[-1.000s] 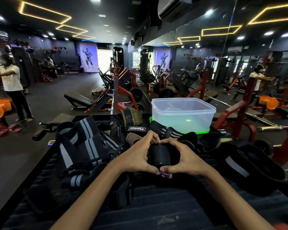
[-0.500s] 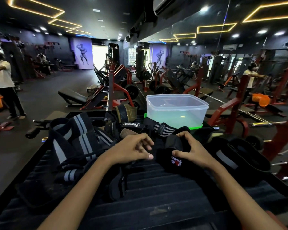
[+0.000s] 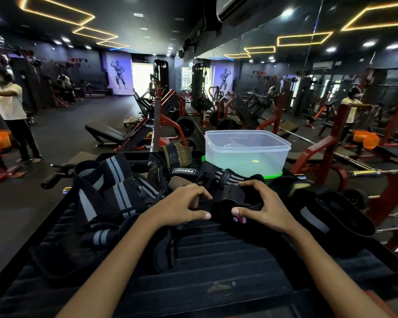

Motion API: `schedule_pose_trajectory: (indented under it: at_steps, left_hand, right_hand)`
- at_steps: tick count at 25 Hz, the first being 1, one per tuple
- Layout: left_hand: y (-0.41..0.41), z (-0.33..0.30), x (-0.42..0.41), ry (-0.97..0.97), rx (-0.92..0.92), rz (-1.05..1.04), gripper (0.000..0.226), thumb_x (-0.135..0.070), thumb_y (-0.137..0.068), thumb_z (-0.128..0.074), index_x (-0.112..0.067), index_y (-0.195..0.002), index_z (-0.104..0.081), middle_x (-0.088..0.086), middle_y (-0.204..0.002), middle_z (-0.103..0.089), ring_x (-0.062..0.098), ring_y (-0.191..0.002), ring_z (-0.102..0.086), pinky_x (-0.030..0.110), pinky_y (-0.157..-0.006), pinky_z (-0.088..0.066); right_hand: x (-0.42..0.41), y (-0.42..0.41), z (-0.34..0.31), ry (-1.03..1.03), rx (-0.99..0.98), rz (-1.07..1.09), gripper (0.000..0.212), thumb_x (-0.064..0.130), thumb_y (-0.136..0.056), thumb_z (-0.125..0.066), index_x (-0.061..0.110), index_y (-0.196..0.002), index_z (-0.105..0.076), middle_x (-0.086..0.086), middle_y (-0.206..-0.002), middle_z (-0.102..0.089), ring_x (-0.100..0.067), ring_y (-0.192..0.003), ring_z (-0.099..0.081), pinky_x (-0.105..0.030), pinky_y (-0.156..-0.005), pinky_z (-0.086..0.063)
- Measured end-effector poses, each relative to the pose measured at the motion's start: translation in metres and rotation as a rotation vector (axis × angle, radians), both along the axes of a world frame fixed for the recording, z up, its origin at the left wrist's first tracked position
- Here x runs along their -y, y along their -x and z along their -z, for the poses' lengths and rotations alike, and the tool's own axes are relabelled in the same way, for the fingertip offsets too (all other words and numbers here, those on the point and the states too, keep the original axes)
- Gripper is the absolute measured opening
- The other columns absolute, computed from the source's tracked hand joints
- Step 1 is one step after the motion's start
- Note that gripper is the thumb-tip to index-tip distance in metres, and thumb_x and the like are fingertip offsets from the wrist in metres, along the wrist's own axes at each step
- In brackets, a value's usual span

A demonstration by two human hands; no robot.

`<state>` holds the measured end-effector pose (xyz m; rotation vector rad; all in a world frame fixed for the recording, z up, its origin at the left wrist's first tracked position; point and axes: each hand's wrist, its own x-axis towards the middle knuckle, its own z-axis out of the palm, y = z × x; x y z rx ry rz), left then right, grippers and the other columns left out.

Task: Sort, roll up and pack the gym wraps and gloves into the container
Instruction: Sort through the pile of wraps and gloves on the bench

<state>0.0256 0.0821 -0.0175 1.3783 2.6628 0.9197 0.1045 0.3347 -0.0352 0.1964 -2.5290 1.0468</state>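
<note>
- The black rolled wrap (image 3: pixel 236 208), with a red-and-white logo on its near face, sits on the counter (image 3: pixel 216 260) at centre, just near of the pile of gear.
- The right hand (image 3: pixel 265 208) is clamped on it: fingers curl over the far top of the roll, and the thumb presses on its near left face.
- The left hand (image 3: pixel 182 208) sits just left of the roll, fingers loosely curled and the thumb pointing right toward the roll; whether it pinches a strap end or holds nothing I cannot tell.
- The roll's long axis seems to run roughly left to right, though the dark fabric makes this hard to read.
- The clear plastic container (image 3: pixel 246 152) stands far of the roll and slightly right, on a green lid (image 3: pixel 272 175), open-topped and apparently with nothing in it.
- As a judgement: the right hand is the nearer one to the container and already holds the roll, so the coming move is a lift away and slightly right over the near rim.
- Loose striped black-and-grey wraps (image 3: pixel 115 191) lie heaped to the left, not yet rolled.
- A glove labelled PROIRON (image 3: pixel 184 171) lies in the pile between hands and container, with a tan-and-black glove (image 3: pixel 177 154) farther off.
- A broad black belt (image 3: pixel 326 216) curves at right.
</note>
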Motion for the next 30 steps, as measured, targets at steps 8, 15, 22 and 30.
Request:
schedule_pose_trajectory:
  at_steps: [8,15,22,30]
  left_hand:
    - [-0.01,-0.021,0.034,-0.102,0.061,-0.035,0.035,-0.033,-0.083,-0.073,-0.028,-0.115,-0.061,-0.012,-0.113,-0.062,0.0,-0.104,-0.059,0.026,-0.092,-0.049]
    - [-0.023,-0.017,0.124,0.016,0.269,-0.085,0.049,-0.041,-0.079,-0.076,-0.037,-0.124,-0.057,-0.022,-0.123,-0.059,-0.004,-0.115,-0.055,0.024,-0.099,-0.046]
    - [-0.022,0.002,0.126,0.057,0.142,-0.219,0.024,-0.027,-0.089,-0.067,-0.019,-0.111,-0.065,-0.006,-0.108,-0.068,0.007,-0.1,-0.062,0.039,-0.091,-0.049]
    - [0.009,-0.004,0.086,-0.177,0.254,-0.345,0.015,-0.016,-0.089,-0.064,-0.012,-0.103,-0.071,0.005,-0.1,-0.072,0.017,-0.096,-0.066,0.045,-0.095,-0.049]
  right_hand:
    - [0.033,-0.007,-0.017,-0.219,-0.406,-0.064,0.048,0.053,-0.079,-0.07,0.02,-0.112,-0.062,0.009,-0.116,-0.057,-0.012,-0.113,-0.054,-0.038,-0.095,-0.046]
    - [0.125,0.004,-0.015,-0.244,-0.272,-0.464,0.053,0.052,-0.08,-0.073,0.018,-0.117,-0.059,0.007,-0.119,-0.054,-0.01,-0.113,-0.054,-0.032,-0.086,-0.05]
    - [0.148,0.01,-0.006,-0.491,-0.178,-0.498,0.071,0.07,-0.074,-0.065,0.03,-0.129,-0.046,0.015,-0.132,-0.043,-0.006,-0.12,-0.046,-0.029,-0.1,-0.04]
    - [0.131,0.04,-0.03,-0.222,0.062,0.063,0.065,0.085,-0.067,-0.051,0.024,-0.09,-0.05,0.006,-0.089,-0.056,-0.015,-0.081,-0.057,-0.033,-0.066,-0.045]
